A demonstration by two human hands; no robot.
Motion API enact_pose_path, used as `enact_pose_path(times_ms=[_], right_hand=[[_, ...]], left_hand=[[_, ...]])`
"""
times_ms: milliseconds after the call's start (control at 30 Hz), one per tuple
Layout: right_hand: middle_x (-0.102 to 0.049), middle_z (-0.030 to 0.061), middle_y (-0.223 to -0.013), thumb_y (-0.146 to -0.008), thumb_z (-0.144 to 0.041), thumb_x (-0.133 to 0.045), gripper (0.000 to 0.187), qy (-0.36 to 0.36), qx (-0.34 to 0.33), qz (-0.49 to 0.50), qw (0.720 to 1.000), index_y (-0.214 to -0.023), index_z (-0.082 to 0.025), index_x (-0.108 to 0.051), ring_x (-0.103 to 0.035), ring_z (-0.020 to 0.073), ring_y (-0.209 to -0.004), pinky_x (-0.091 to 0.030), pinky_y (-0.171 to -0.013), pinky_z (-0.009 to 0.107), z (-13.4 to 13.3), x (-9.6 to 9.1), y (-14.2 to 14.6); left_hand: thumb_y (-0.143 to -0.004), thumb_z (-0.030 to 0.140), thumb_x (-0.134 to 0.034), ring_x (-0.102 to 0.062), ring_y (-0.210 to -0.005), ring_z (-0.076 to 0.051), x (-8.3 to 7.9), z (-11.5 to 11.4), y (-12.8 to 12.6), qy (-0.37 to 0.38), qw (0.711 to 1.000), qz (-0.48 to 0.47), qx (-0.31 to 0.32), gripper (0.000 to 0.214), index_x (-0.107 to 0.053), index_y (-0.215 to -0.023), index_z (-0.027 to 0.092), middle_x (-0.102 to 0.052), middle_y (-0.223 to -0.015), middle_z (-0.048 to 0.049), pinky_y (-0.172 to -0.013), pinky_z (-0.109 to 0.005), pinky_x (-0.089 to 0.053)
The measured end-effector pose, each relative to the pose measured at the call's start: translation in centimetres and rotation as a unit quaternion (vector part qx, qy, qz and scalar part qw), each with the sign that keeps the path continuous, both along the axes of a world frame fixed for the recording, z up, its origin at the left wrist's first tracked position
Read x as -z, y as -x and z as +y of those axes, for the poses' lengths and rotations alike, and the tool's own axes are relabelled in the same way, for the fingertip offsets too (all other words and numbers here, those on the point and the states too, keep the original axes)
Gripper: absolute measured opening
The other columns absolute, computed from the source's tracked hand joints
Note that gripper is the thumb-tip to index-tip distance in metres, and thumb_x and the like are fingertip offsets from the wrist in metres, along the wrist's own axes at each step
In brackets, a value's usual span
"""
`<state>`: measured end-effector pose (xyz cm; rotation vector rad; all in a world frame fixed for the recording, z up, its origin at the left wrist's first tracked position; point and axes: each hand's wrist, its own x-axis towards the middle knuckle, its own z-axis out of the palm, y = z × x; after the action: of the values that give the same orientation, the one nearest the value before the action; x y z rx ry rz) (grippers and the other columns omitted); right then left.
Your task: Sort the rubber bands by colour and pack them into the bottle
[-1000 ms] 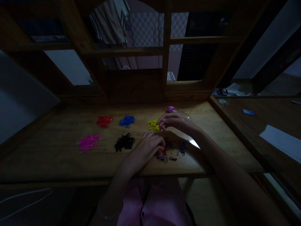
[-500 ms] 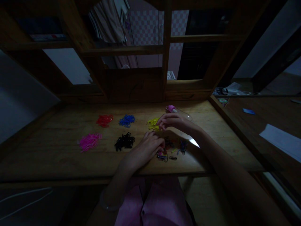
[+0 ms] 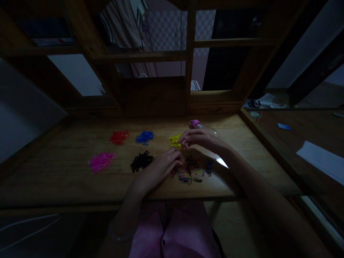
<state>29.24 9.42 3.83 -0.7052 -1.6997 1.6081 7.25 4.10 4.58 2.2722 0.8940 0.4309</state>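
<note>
In the head view my left hand (image 3: pixel 165 165) is curled low over the wood, at the left edge of a mixed heap of coloured rubber bands (image 3: pixel 185 178). Its fingertips point down and are partly hidden; whether a band is in them I cannot make out. My right hand (image 3: pixel 197 138) hovers with bent, closed fingers at the right side of a yellow rubber band pile (image 3: pixel 174 141), covering part of it. What those fingers hold, if anything, is too small to name. Close to my left hand lies a black rubber band pile (image 3: pixel 141 161).
Further left are piles of blue bands (image 3: pixel 144 137), red bands (image 3: pixel 118 137) and pink bands (image 3: pixel 102 162). A clear bottle with a pink cap (image 3: pixel 195 124) lies behind my right hand. Wooden shelving (image 3: pixel 153 96) rises at the back; white paper (image 3: pixel 321 161) rests on the right surface.
My left hand has shifted a little left, off the mixed heap, uncovering more of its bands. My right hand has stayed nearly in place beside the yellow pile.
</note>
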Motion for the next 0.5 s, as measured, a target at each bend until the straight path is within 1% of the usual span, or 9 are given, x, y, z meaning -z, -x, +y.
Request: enact_pose_path(times_ms=[133, 300, 400, 500], right_hand=[[-0.067, 0.0084, -0.094, -0.088, -0.029, -0.06, 0.021, 0.005, -0.001, -0.004, 1.0, -0.096, -0.014, -0.071, -0.061, 0.0156, -0.083, -0.048, -0.079, 0.029, 0.0, -0.1, -0.1], [-0.068, 0.0084, -0.094, -0.089, -0.03, -0.059, 0.021, -0.001, 0.0, -0.008, 1.0, -0.095, -0.014, -0.072, -0.062, 0.0157, -0.082, -0.048, -0.079, 0.03, 0.1, 0.0, -0.1], [-0.068, 0.0081, -0.094, -0.088, -0.029, -0.059, 0.021, 0.001, -0.002, -0.006, 1.0, -0.096, -0.014, -0.072, -0.062, 0.0155, -0.082, -0.048, -0.079, 0.03, 0.1, 0.0, -0.1], [-0.068, 0.0083, -0.094, -0.088, -0.029, -0.059, 0.021, 0.005, -0.005, -0.003, 1.0, -0.096, -0.014, -0.071, -0.061, 0.0156, -0.082, -0.048, -0.079, 0.03, 0.0, -0.1, 0.0]], left_hand=[[-0.095, 0.018, -0.044, -0.055, -0.094, -0.017, -0.6, 0.2, 0.3, 0.001, 1.0, -0.005, -0.023, 0.014, -0.056, -0.087, 0.02, -0.056, -0.096, -0.0016, -0.085, -0.029, -0.042], [-0.094, 0.016, -0.044, -0.055, -0.093, -0.016, -1.0, -0.2, 1.2, -0.008, 0.998, 0.007, -0.054, 0.014, -0.055, -0.088, 0.02, -0.056, -0.095, -0.0002, -0.085, -0.029, -0.041], [-0.094, 0.017, -0.043, -0.054, -0.092, -0.016, -0.7, -0.7, 1.5, -0.012, 0.998, 0.017, -0.057, 0.015, -0.055, -0.087, 0.02, -0.056, -0.096, -0.0003, -0.085, -0.03, -0.041], [-0.095, 0.016, -0.041, -0.054, -0.091, -0.016, 0.1, -1.1, 1.4, -0.012, 0.998, 0.021, -0.058, 0.016, -0.055, -0.087, 0.02, -0.055, -0.096, -0.0009, -0.084, -0.03, -0.042]])
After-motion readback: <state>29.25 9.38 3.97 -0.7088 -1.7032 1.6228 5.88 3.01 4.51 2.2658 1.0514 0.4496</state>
